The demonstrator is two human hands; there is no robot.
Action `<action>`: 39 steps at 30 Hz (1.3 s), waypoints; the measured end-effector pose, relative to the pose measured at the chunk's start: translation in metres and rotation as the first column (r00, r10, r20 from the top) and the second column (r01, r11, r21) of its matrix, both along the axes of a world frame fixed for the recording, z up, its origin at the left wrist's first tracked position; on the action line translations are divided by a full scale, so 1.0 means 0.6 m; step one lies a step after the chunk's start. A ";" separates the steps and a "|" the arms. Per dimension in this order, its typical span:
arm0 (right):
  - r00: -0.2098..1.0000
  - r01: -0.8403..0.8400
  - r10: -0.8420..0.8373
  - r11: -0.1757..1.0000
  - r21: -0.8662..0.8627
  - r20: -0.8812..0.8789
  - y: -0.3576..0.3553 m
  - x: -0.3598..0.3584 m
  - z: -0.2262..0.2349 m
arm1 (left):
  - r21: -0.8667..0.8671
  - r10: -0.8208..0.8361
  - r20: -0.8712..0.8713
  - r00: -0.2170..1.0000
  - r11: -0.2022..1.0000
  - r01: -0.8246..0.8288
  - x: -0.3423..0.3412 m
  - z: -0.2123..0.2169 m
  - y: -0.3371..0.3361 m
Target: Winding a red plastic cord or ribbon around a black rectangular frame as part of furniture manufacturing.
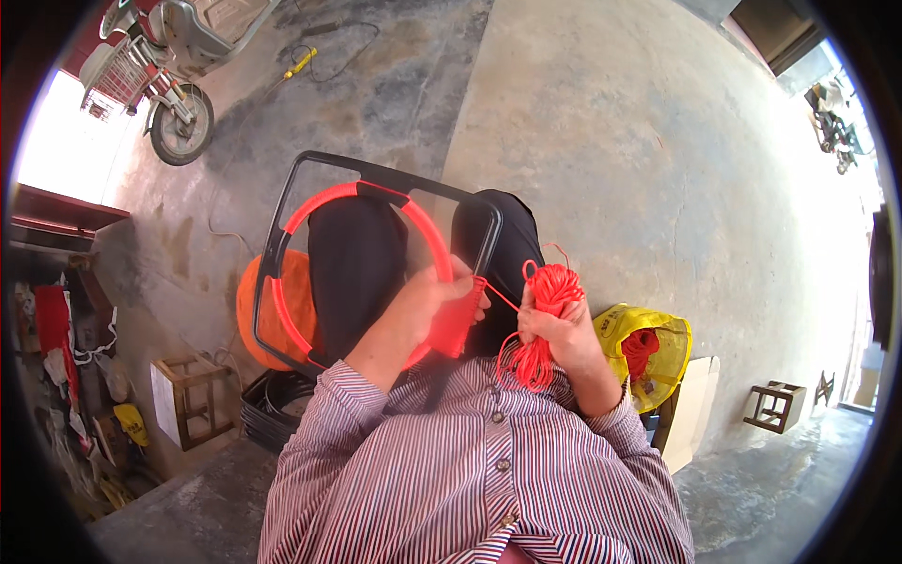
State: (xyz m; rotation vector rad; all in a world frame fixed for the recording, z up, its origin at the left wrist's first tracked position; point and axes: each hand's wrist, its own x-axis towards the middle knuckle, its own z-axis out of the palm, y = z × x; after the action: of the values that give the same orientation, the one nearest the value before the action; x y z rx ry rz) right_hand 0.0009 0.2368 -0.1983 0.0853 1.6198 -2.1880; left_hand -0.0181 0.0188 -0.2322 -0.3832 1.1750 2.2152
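Standing by the floor's far left corner, a scooter shows its basket and front wheel. Nearer, a wooden stool is on the floor, and right of it an orange thing, its kind hard to tell, sits beside the left thigh

Over the lap is a black frame with rounded corners, tilted so that its far edge slopes down to the right. Within it is a red ring, black for a short stretch near that edge. The left hand has its grip closed round the ring's right arc, just inside the frame's right edge. A red wrap hangs under those fingers, blurred

From the wrap a red strand slopes down rightward, nearly straight, to the right hand, whose grip is full, clasped round the waist of a red bundle. The bundle's long axis runs from far right to near left, loose loops at both ends. So the ring lies left of the right hand, apart from it, and the left hand is the nearer

Right of the bundle, a yellow bag holds more red cord
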 end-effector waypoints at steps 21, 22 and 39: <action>0.422 0.829 -0.860 0.494 -0.261 -0.287 0.365 0.016 0.129 | 0.045 0.063 0.042 0.997 0.997 -0.065 -0.015 0.013 -0.018; 0.373 0.799 -0.859 0.490 -0.349 -0.352 0.456 0.032 0.102 | 0.060 0.045 0.049 0.998 0.997 -0.048 -0.021 0.021 -0.010; 0.814 -0.304 0.555 0.656 0.691 -0.168 0.032 0.060 -0.029 | -0.118 -0.131 -0.117 0.984 0.986 0.117 0.001 0.099 0.038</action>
State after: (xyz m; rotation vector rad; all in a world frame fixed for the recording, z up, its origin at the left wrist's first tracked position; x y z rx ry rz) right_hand 0.0372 0.2562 -0.2157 -0.5136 2.2510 -1.2467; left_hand -0.0175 0.0417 -0.1725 -0.2119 1.3543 2.0970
